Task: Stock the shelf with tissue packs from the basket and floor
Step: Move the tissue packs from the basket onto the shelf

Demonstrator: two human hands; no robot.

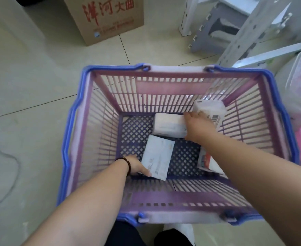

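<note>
A purple basket (178, 197) with blue handles stands on the floor below me, and both my arms reach into it. My left hand (139, 166) grips the near edge of a white tissue pack (157, 157), which is tilted up off the basket's bottom. My right hand (197, 125) grips the right end of another white tissue pack (169, 125) lying at the back of the basket. A third pack (210, 107) with a barcode leans in the back right corner. A pack with red print (209, 161) lies under my right forearm.
A cardboard box (107, 16) with red characters stands on the tiled floor beyond the basket. The white metal shelf frame (252, 31) and a grey folding stool (222, 25) are at the upper right. Bagged goods (300, 93) lie right of the basket.
</note>
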